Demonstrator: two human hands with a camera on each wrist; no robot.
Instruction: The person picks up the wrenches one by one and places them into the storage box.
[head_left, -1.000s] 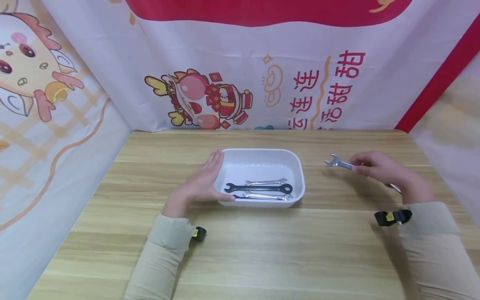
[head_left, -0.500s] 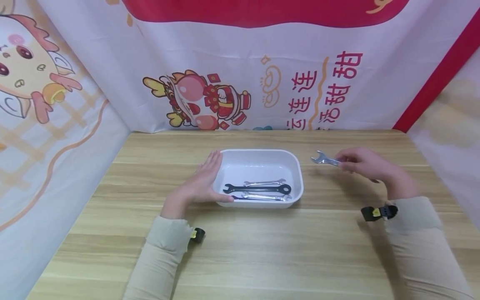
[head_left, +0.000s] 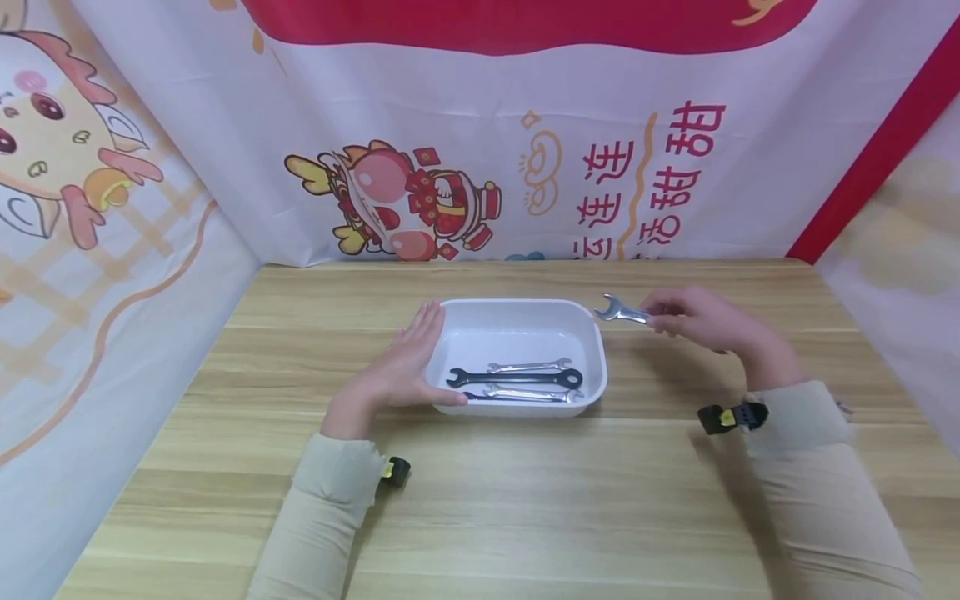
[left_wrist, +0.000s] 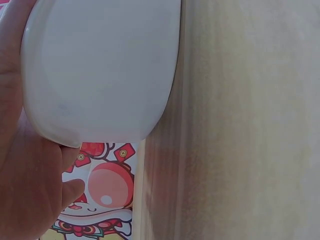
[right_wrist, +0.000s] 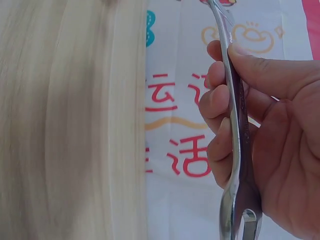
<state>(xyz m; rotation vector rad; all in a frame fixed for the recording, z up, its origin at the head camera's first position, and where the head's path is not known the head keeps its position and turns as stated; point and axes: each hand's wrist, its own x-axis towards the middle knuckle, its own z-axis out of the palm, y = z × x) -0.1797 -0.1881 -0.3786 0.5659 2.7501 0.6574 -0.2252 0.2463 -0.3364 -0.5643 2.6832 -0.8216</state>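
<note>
A white plastic box [head_left: 517, 315] stands on the wooden table, with several wrenches lying along its near side. Among them are a black wrench [head_left: 517, 378] with a ring end and a silver open-ended wrench [head_left: 528, 366]. My left hand [head_left: 397, 362] rests against the box's left end, fingers extended along the wall and thumb at the near rim. My right hand [head_left: 693, 317] grips a larger silver wrench [right_wrist: 231, 90] by its shank, fingers and thumb around it. This wrench's open jaw end points left, right at the box's far right corner in the head view.
A small metal end [head_left: 843, 407] shows beside the right sleeve [head_left: 798, 421], mostly hidden by it. Behind the table [head_left: 480, 500] hangs a printed cloth [head_left: 450, 92], with more cloth on both sides. Each wrist wears a black camera strap.
My right hand has moved left with the wrench, from well right of the box to its far right corner. My left hand and the box keep their places.
</note>
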